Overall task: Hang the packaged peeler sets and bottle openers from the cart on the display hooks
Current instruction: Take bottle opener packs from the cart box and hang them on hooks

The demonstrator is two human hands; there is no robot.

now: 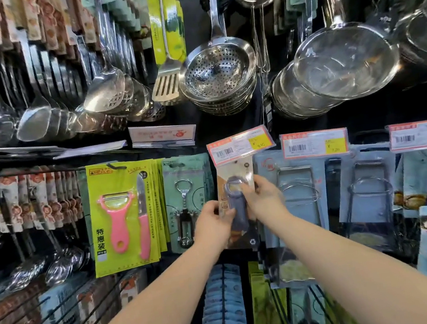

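Grip is two-handed: left hand (212,223) pinches the left edge, right hand (265,199) the right edge, of the beige card pack with grey-handled bottle opener (240,221), steadying it upright beneath the orange price tag (240,144), probably to align its hole with the display hook.

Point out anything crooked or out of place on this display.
The price tag above the bottle opener pack sits tilted, its right end higher, while the neighbouring price tag to its right hangs nearly level. The left hand and right hand grip that pack. Nothing looks spilled or damaged.
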